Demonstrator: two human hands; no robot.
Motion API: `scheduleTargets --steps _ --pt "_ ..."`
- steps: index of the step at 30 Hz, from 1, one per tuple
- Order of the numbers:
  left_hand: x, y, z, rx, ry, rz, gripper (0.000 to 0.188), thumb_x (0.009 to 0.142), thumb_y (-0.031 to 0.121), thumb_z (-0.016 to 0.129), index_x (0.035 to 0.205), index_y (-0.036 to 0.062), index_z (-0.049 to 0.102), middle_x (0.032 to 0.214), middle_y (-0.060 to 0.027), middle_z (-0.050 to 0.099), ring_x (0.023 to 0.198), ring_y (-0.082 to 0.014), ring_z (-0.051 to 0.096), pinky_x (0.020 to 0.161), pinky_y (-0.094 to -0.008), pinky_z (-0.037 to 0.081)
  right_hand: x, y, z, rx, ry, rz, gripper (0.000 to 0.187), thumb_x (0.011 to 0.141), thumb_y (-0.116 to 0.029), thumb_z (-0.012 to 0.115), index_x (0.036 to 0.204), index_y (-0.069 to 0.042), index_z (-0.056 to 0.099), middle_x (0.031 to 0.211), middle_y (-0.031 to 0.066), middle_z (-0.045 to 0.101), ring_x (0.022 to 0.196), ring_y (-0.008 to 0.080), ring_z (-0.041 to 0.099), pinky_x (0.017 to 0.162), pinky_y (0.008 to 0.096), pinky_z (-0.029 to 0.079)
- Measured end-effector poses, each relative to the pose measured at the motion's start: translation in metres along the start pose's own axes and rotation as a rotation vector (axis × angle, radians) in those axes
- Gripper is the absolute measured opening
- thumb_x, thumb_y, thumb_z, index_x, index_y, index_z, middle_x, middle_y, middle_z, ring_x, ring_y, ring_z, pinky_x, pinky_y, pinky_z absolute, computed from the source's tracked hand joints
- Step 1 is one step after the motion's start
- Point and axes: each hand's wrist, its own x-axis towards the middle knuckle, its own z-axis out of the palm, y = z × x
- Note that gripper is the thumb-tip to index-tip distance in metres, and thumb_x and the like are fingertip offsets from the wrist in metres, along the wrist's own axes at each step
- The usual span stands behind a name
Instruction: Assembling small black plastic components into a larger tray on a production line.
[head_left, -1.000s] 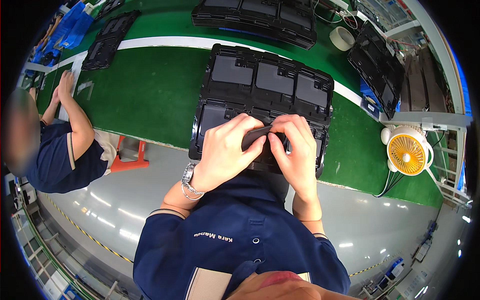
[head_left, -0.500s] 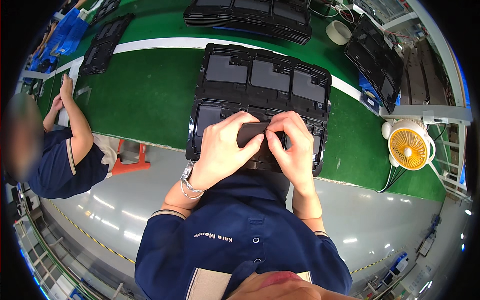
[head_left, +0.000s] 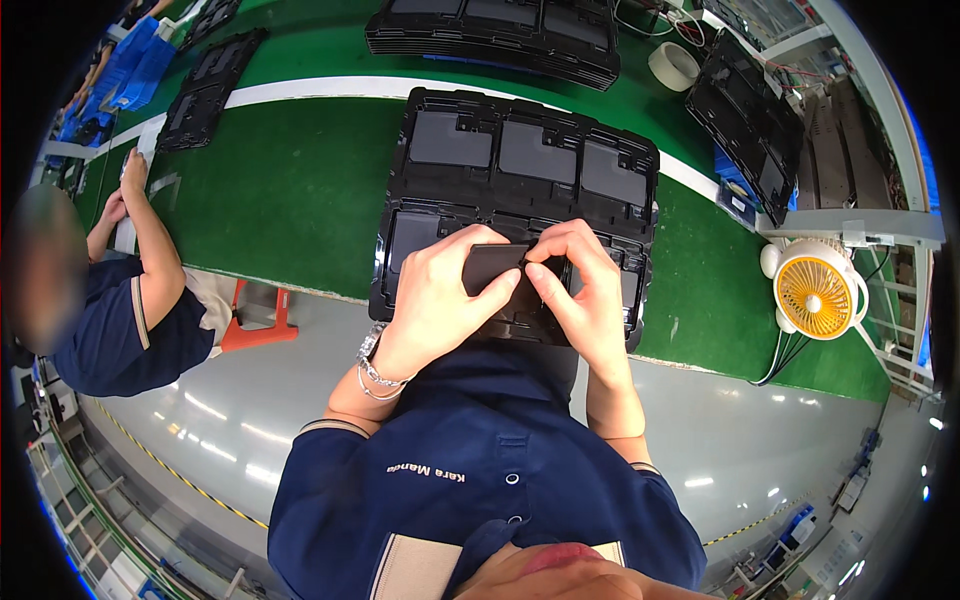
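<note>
A black moulded tray [head_left: 520, 160] with several rectangular pockets lies on the green belt [head_left: 290, 190] in front of me. My left hand [head_left: 440, 300] grips a small flat dark rectangular part [head_left: 492, 268] over the tray's near row. My right hand [head_left: 585, 295] pinches the same part at its right end with thumb and fingertips. A metal watch is on my left wrist. The near middle pockets are hidden under my hands.
More black trays [head_left: 500, 30] are stacked at the far side, another tray [head_left: 750, 110] at the right and one [head_left: 205, 85] at the left. A yellow fan [head_left: 815, 295] stands at the right edge, a tape roll [head_left: 672, 65] beyond. A seated person [head_left: 120, 300] works at my left.
My hands and the dark part stay over the tray's near row; my fingertips have shifted slightly along the part. The view has tilted a little.
</note>
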Motion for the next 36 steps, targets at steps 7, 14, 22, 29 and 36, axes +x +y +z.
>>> scheduleTargets --steps 7,14,22,29,36 --pt "-0.002 -0.006 -0.001 -0.034 -0.02 -0.03 0.022 0.082 0.019 0.074 0.094 0.0031 0.065 0.085 -0.0128 0.069 0.076 -0.0302 0.07 0.069 -0.0362 0.055 -0.001 0.001 0.001 0.156 -0.107 0.117 0.015 0.083 -0.009 0.071 0.089 0.001 0.062 0.092 0.0077 0.061 0.09 0.0198 0.058 0.085 0.0306 0.045" --pt "-0.003 -0.006 -0.003 -0.057 -0.005 -0.03 0.02 0.081 0.017 0.072 0.092 0.0016 0.064 0.083 -0.0136 0.068 0.074 -0.0297 0.069 0.068 -0.0359 0.054 -0.003 0.007 0.003 0.327 -0.17 0.204 0.013 0.087 -0.006 0.07 0.091 0.002 0.062 0.098 0.006 0.057 0.093 0.0143 0.055 0.085 0.0264 0.044" --pt "-0.003 -0.01 0.001 -0.186 -0.007 -0.057 0.019 0.08 0.015 0.073 0.09 0.0016 0.064 0.079 -0.0104 0.067 0.068 -0.0218 0.066 0.066 -0.0333 0.053 -0.008 0.008 0.012 0.621 -0.097 0.276 0.011 0.085 -0.004 0.071 0.092 0.002 0.064 0.099 0.0058 0.058 0.093 0.0144 0.056 0.086 0.0277 0.045" --pt "-0.004 -0.009 0.002 -0.189 -0.049 -0.055 0.017 0.08 0.014 0.072 0.09 0.0019 0.064 0.075 -0.0083 0.066 0.065 -0.0196 0.064 0.064 -0.0324 0.052 -0.011 0.013 0.01 0.801 -0.105 0.413 0.011 0.084 -0.005 0.073 0.088 0.002 0.066 0.096 0.0048 0.061 0.088 0.0127 0.057 0.084 0.0266 0.045" --pt "-0.002 -0.006 -0.004 -0.248 -0.115 -0.083 0.018 0.081 0.016 0.072 0.089 0.002 0.064 0.074 -0.0087 0.065 0.065 -0.0208 0.064 0.064 -0.0328 0.052 -0.012 0.009 0.005 0.856 -0.161 0.452 0.011 0.088 -0.007 0.072 0.094 -0.001 0.066 0.092 0.0001 0.061 0.087 0.0081 0.058 0.082 0.0241 0.046"
